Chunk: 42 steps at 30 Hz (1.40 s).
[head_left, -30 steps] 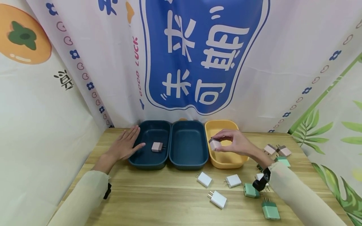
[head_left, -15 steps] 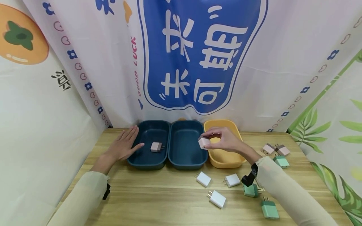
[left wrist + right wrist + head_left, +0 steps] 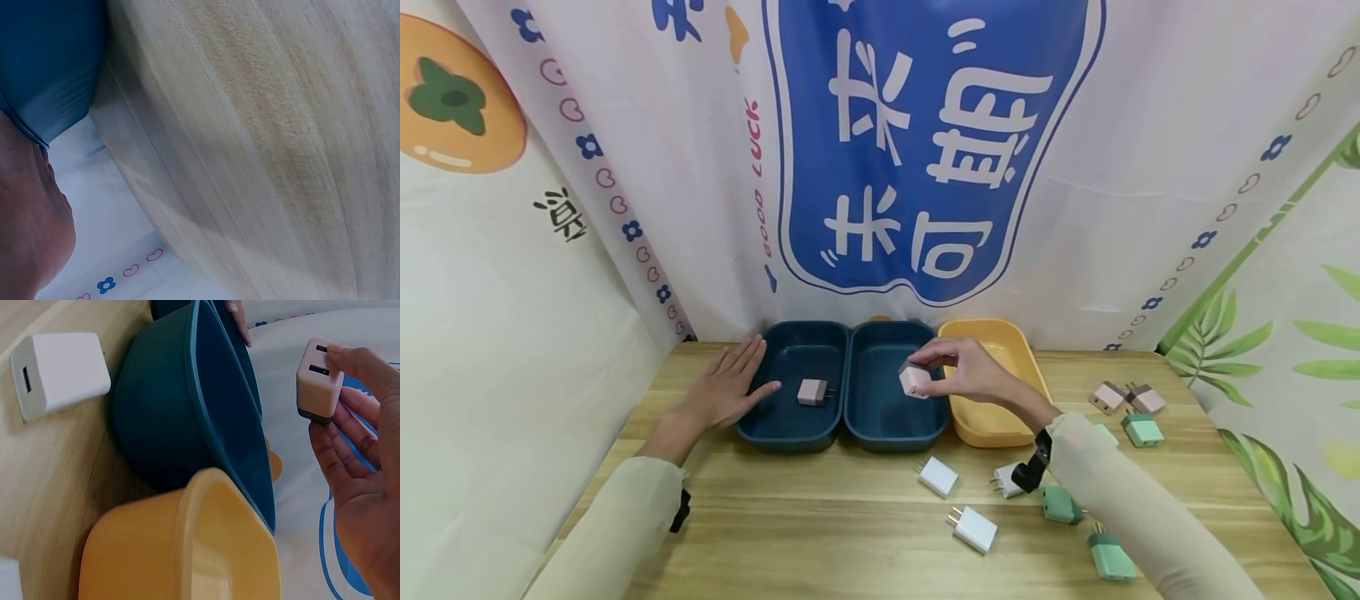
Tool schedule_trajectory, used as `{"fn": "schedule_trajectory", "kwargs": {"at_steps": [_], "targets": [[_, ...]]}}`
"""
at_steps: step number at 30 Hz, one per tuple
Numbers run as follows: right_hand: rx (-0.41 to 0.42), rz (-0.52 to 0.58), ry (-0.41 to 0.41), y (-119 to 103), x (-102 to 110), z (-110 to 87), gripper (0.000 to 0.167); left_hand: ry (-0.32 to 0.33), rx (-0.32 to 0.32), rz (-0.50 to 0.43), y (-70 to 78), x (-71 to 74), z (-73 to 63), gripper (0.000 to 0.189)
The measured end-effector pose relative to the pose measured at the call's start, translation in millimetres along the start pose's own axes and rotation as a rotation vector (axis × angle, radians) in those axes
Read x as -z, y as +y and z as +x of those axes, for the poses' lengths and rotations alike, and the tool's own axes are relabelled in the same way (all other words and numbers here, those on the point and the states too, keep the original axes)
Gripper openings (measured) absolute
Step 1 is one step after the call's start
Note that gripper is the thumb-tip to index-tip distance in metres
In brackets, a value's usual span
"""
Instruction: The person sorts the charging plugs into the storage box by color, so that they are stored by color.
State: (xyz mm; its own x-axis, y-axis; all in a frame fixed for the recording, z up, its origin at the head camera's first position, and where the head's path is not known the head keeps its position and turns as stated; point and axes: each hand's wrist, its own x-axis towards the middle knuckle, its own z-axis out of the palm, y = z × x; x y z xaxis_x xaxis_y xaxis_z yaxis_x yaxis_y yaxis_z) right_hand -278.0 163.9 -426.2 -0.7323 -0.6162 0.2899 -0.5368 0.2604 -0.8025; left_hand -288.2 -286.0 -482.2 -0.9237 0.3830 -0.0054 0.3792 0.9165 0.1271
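My right hand (image 3: 966,371) pinches a pink USB charger (image 3: 914,379) with a dark end, held over the middle blue bin (image 3: 897,437). In the right wrist view, the thumb lies by the charger's (image 3: 317,381) two USB slots while the fingertips support its dark end. My left hand (image 3: 722,390) rests with straight fingers against the left rim of the left blue bin (image 3: 790,442). Inside that bin lies another pink charger (image 3: 812,392), its prongs pointing right. The left wrist view shows part of the hand (image 3: 31,219) by the bin's wall (image 3: 53,62).
A yellow bin (image 3: 992,429) adjoins the middle one on the right. Several white chargers (image 3: 974,529) lie in front of the bins. Green chargers (image 3: 1111,557) are near the right forearm, partly hidden by it, and two pink ones (image 3: 1107,397) lie farther right. A curtain (image 3: 1075,250) hangs behind.
My right hand has carried the pink charger leftward, from over the yellow bin to over the middle blue bin. The left hand stays at the left bin's rim.
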Motion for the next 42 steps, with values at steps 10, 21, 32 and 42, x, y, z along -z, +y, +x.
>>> {"fn": "schedule_trajectory", "kwargs": {"at_steps": [10,21,32,42], "targets": [[0.038,0.014,0.010,-1.0,-14.6,18.1,0.039,0.037,-0.013,-0.010,0.3,-0.3,-0.9,0.094],[0.012,-0.034,0.047,1.4,-30.7,39.0,0.039,0.020,-0.008,-0.005,-1.8,-2.3,0.7,0.092],[-0.016,0.010,0.065,6.0,-49.4,60.1,0.041,0.033,-0.015,-0.016,-0.3,-1.2,0.0,0.092],[-0.035,0.040,0.117,12.5,-68.3,78.1,0.042,0.037,-0.014,-0.019,-0.7,-1.1,0.1,0.093]]}}
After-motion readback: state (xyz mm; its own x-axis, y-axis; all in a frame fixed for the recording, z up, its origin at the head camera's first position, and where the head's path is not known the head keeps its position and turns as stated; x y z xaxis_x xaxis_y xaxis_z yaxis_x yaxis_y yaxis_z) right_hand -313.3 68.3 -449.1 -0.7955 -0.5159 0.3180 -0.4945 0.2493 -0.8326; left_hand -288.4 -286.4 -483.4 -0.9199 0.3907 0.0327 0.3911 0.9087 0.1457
